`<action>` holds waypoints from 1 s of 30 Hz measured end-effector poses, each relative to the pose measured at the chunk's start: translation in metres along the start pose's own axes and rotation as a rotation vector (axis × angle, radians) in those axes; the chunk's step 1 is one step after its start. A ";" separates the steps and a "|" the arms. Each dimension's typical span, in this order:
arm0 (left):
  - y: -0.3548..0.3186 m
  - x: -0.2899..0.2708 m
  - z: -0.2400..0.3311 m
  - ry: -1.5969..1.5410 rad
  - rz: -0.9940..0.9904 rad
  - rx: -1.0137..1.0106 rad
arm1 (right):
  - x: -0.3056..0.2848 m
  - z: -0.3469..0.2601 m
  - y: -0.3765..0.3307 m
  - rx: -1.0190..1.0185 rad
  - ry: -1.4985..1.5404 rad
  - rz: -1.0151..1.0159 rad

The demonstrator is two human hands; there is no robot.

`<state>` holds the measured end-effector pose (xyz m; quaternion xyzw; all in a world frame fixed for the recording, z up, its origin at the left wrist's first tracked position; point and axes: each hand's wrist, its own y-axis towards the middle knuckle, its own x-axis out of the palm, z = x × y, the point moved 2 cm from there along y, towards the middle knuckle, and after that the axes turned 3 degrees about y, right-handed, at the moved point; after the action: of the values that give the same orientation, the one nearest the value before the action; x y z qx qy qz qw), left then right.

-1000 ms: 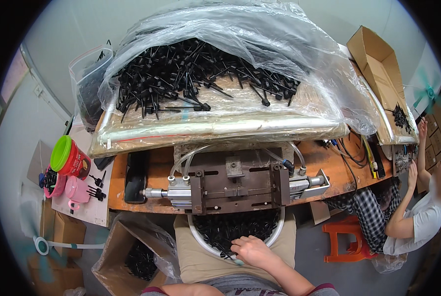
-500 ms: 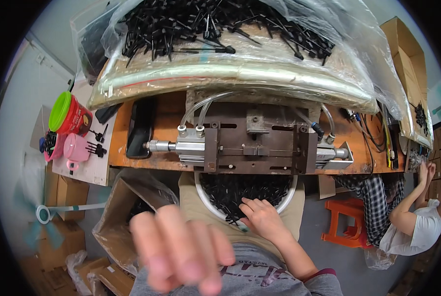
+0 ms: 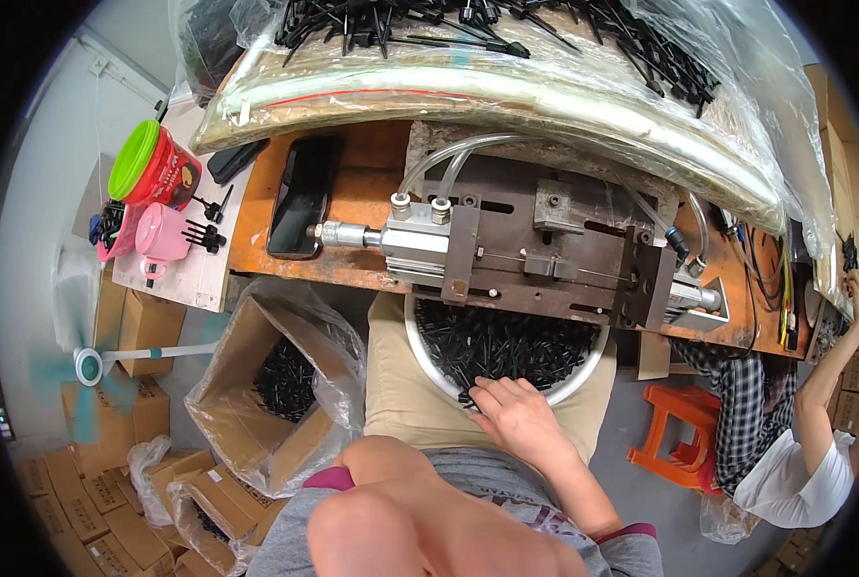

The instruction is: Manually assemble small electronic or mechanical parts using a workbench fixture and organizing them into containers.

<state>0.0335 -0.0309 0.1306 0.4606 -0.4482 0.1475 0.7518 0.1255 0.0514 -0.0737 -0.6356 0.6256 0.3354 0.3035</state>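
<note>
My right hand (image 3: 518, 415) rests at the near left rim of a round white-rimmed basin (image 3: 583, 385) on my lap. Its fingers are curled together over the edge, and dark tips show by the fingertips; what they pinch is hidden. Small black stick-like plastic parts (image 3: 506, 346) fill the basin. Close to the camera, my left hand (image 3: 391, 524) is raised in front of my chest, large and blurred, its fingers hidden. Beyond the basin sits a brown metal fixture (image 3: 516, 252) with a silver air cylinder (image 3: 415, 252) at its left end and clear hoses.
A plastic-lined carton (image 3: 247, 385) of black parts stands left of my knees. Black parts lie on a wrapped heap (image 3: 506, 96) behind the fixture. On the bench are a phone (image 3: 302, 197), a red tub (image 3: 160, 173) and a pink cup (image 3: 163, 234). A co-worker sits right, by an orange stool (image 3: 674, 433).
My left hand has drawn back toward my chest and the camera. The view has tilted and shifted, showing more of the carton. My right hand stays at the basin's rim.
</note>
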 end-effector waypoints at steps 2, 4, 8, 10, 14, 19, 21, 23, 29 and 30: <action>0.001 0.003 0.005 0.047 0.052 -0.039 | -0.003 0.001 -0.001 0.008 -0.007 0.008; 0.005 0.022 0.020 0.243 0.266 -0.197 | -0.003 0.003 -0.002 0.024 -0.020 0.023; 0.002 0.040 0.030 0.505 0.324 -0.090 | -0.004 -0.006 0.000 -0.023 -0.006 0.011; 0.003 0.034 0.011 0.488 0.412 0.128 | -0.002 0.000 -0.001 0.008 -0.005 0.003; 0.003 0.026 0.008 0.375 0.258 0.089 | -0.001 0.000 -0.002 0.016 -0.014 -0.016; -0.002 0.018 0.014 0.355 0.134 0.073 | -0.003 -0.004 0.000 0.022 -0.017 -0.032; -0.004 0.014 0.016 0.347 0.079 0.066 | -0.003 -0.005 0.000 0.019 -0.023 -0.039; -0.003 0.009 0.025 0.386 0.009 0.044 | -0.002 -0.005 0.000 0.018 -0.032 -0.042; -0.006 -0.002 0.050 0.590 -0.207 -0.009 | -0.002 -0.003 0.000 -0.005 -0.019 -0.009; -0.006 0.000 0.049 0.622 -0.214 -0.012 | -0.003 -0.004 0.000 -0.006 -0.014 -0.006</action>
<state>0.0105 -0.0747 0.1358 0.4335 -0.1470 0.1989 0.8665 0.1255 0.0501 -0.0695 -0.6359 0.6205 0.3408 0.3072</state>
